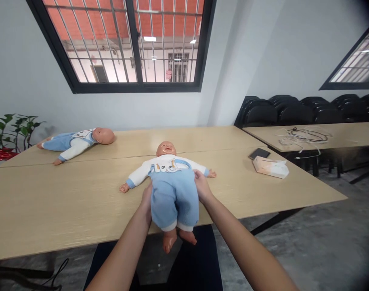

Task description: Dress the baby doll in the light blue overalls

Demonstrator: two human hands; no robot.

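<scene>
A baby doll [174,190] in blue overalls and a white long-sleeved top lies face up on the wooden table, its head away from me and its feet past the front edge. My left hand [147,199] holds the doll's left-side waist in the picture, its fingers mostly hidden behind the overalls. On the other side, my right hand [202,185] grips the overalls near the hip, fingers partly under the cloth. Both doll arms are spread outward.
A second doll [77,141] in like clothes lies at the table's [81,206] back left, near a plant [16,131]. At the right are a tissue pack [271,166] and a dark phone [259,153]. Cables [305,136] lie on another table before stacked black chairs [293,110].
</scene>
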